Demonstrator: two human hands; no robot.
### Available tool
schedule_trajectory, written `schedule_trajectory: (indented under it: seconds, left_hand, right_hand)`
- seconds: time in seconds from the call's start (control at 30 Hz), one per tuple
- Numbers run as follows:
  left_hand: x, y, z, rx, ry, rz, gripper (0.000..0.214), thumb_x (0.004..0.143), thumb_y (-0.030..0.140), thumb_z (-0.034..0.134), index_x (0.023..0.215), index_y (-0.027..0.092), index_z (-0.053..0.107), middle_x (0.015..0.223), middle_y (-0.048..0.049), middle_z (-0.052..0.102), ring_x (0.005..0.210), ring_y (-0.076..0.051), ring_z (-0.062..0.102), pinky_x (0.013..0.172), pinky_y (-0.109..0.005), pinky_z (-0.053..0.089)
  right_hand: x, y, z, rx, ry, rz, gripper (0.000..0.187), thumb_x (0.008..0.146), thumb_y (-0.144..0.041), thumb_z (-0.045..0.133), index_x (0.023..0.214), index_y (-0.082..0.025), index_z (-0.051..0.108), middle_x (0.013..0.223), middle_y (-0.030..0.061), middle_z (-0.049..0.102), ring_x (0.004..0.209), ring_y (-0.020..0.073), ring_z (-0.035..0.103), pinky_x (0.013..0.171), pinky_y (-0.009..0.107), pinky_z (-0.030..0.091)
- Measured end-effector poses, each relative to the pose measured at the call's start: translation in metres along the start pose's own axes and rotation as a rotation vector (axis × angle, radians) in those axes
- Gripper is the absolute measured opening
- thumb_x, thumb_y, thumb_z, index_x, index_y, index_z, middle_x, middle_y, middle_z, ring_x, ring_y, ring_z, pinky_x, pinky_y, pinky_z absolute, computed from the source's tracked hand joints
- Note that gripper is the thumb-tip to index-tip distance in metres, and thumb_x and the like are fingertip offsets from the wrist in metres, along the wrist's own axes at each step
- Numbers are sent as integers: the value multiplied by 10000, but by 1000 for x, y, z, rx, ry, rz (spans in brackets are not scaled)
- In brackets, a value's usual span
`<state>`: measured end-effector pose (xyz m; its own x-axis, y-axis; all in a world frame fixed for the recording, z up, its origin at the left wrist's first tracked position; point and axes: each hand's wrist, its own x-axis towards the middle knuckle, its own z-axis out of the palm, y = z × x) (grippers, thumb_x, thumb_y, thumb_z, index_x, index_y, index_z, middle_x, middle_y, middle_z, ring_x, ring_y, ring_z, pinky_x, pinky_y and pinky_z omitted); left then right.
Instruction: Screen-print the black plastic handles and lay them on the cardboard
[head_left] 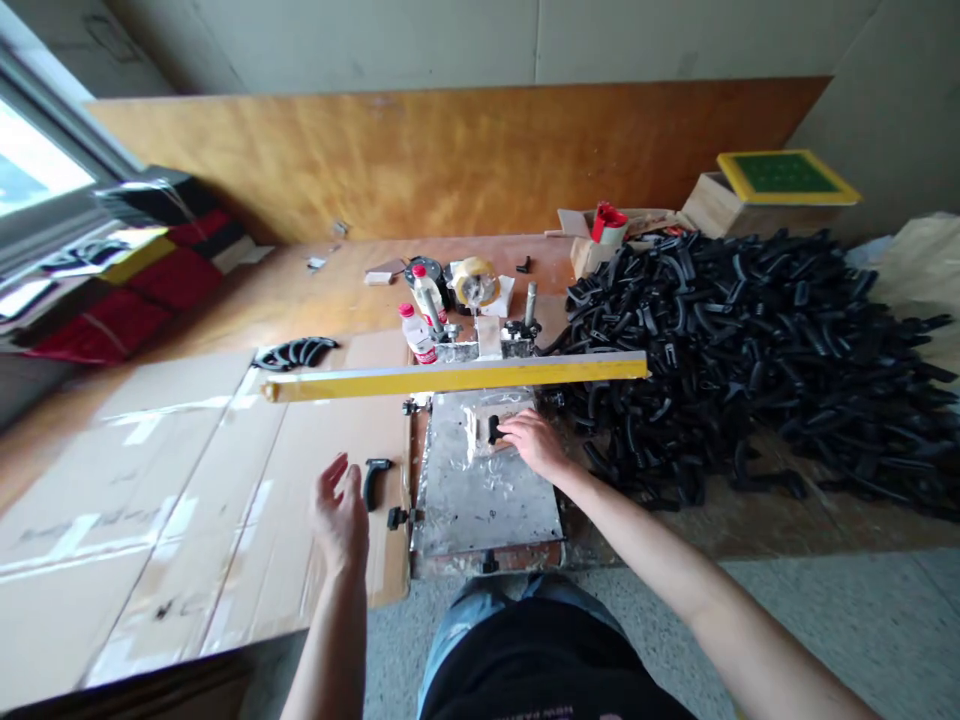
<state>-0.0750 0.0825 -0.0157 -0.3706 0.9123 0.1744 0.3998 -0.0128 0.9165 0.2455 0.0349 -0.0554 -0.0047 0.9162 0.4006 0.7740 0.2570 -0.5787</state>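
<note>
My right hand (534, 442) reaches over the grey metal plate (480, 510), its fingers closed on a small black plastic handle (493, 429) that sits at a pale block (480, 440) on the plate. My left hand (341, 512) is raised above the cardboard, fingers apart and holding nothing. Close to its right lies a curved black plastic handle (373, 482). A long yellow-edged frame (457, 379) spans crosswise just beyond my right hand, above the plate.
A large heap of black plastic handles (705, 340) lies at right. Several black handles (296, 353) lie on the cardboard (202, 490) at left. Behind the frame stand red-capped bottles (418, 335), a tape roll (476, 282) and metal posts (531, 303). A yellow-and-green framed screen (787, 177) rests at back right.
</note>
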Motion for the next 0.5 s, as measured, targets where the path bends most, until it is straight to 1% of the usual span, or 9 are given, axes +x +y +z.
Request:
schedule_trajectory:
  seconds: [0.07,0.13,0.2,0.23,0.3,0.33,0.4,0.43,0.5]
  left_hand:
    - [3,17,14,-60,-58,68,431,796,455,624,1137,193,657,1170,-102,672,1084,-234,615,913,-378,476]
    - [6,31,23,-94,-98,95,395,802,428,630,1117,192,668,1169,-100,678,1073,-223,622,899,-358,482]
    - [11,45,27,-115,-112,110,364,807,410,630,1098,196,676,1140,-87,688,1029,-202,634,881,-338,487]
    - [14,54,29,-134,-108,123,351,808,408,632,1085,198,679,1113,-76,693,996,-188,639,865,-324,491]
    - [20,74,35,-210,-93,161,312,808,414,635,1023,192,683,1000,-48,697,893,-155,644,808,-287,502]
    - [23,85,39,-267,-100,179,294,815,420,624,983,185,679,912,-30,687,818,-137,637,767,-268,507]
    - [28,109,49,-387,-176,183,298,853,440,557,931,175,667,711,10,625,650,-110,593,670,-240,507]
    - [29,120,53,-437,-237,165,325,875,453,508,925,173,664,629,27,581,575,-103,557,622,-233,499]
    - [29,134,56,-485,-335,122,403,901,491,432,942,170,672,579,29,559,504,-104,513,557,-231,480]
  right_hand:
    - [10,-1,29,-35,-33,-37,155,871,-142,642,965,-189,756,992,52,745,925,181,615,857,322,485]
    - [13,1,42,-92,-69,-44,168,897,-154,605,955,-183,760,993,56,745,918,183,612,852,322,484]
    - [13,0,43,-162,-90,-49,197,922,-182,569,991,-178,754,1049,65,735,959,194,607,885,333,473]
    - [13,-2,40,-199,-85,-49,214,931,-209,561,1040,-178,742,1109,71,719,1011,205,598,919,347,461]
    - [12,-8,36,-260,-86,-70,305,941,-292,558,1204,-191,674,1290,82,639,1179,236,536,1014,391,409]
    - [13,-12,35,-282,-113,-101,375,943,-345,556,1285,-205,620,1377,82,576,1267,249,480,1061,417,371]
    - [18,-16,36,-308,-216,-167,493,939,-440,543,1389,-240,521,1477,69,475,1374,261,379,1125,460,296]
    - [20,-16,37,-311,-260,-166,521,933,-473,541,1403,-250,502,1485,66,465,1386,264,368,1136,469,278]
    - [25,-9,33,-302,-270,-78,526,919,-500,554,1369,-228,534,1424,88,533,1336,277,435,1123,471,297]
